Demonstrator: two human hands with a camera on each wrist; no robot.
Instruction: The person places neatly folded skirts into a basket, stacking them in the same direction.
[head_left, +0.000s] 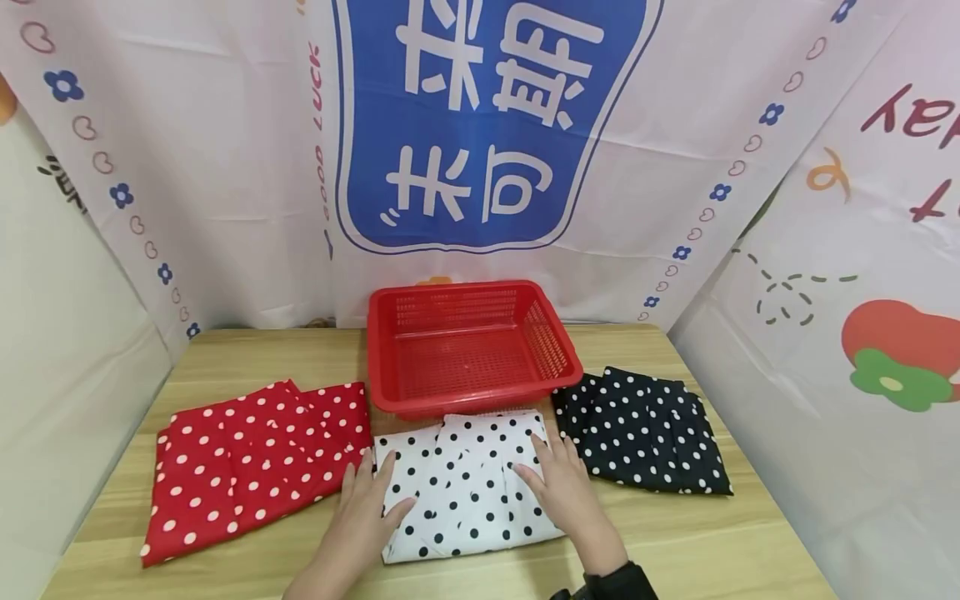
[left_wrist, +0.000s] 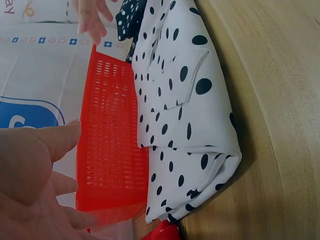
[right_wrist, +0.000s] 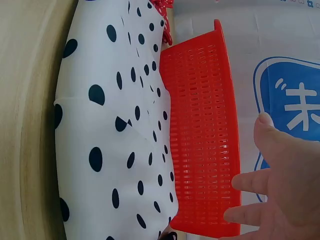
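A folded white cloth with black dots (head_left: 472, 492) lies in the middle of the table, in front of the red basket (head_left: 465, 400). Over its left edge is my left hand (head_left: 362, 508), fingers spread and relaxed. My right hand (head_left: 564, 483) spreads its fingers over the cloth's right edge. Both wrist views show the left hand (left_wrist: 35, 185) and the right hand (right_wrist: 285, 175) with straight fingers and nothing gripped. Layered folds show at one end of the white cloth (left_wrist: 185, 115) in the left wrist view.
To the left lies a folded red cloth with white dots (head_left: 255, 458); on the right, a folded black cloth with white dots (head_left: 645, 433). The basket stands at the back, against a printed white curtain (head_left: 255, 167). Fabric walls flank the wooden table (head_left: 675, 542).
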